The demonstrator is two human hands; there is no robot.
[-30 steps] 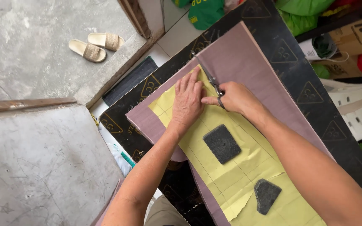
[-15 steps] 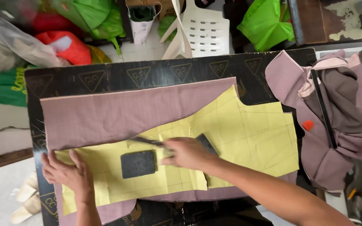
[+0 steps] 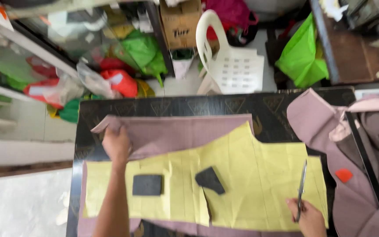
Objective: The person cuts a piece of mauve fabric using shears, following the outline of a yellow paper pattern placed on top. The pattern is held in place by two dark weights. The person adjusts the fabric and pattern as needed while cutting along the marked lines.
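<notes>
A yellow paper pattern [image 3: 251, 175] lies on mauve fabric [image 3: 185, 131] spread over a black table [image 3: 176, 105]. Two dark flat weights, one rectangular [image 3: 147, 184] and one angular [image 3: 210, 180], rest on the pattern. My left hand [image 3: 116, 147] grips the fabric's upper left edge, where a flap is lifted and folded over. My right hand [image 3: 309, 218], at the pattern's lower right, holds thin scissors [image 3: 302, 186] with the blades pointing away from me over the paper.
A heap of mauve cloth [image 3: 365, 175] lies at the table's right end, with a small red piece [image 3: 344, 175] and a long dark ruler [image 3: 367, 162] on it. Beyond the table stand a white plastic chair [image 3: 233, 61], green bags [image 3: 303, 57] and a cardboard box [image 3: 180, 22].
My left hand has left the pattern's left end and taken hold of the fabric's upper edge. My right hand has moved with the scissors from the pattern's middle to its right end.
</notes>
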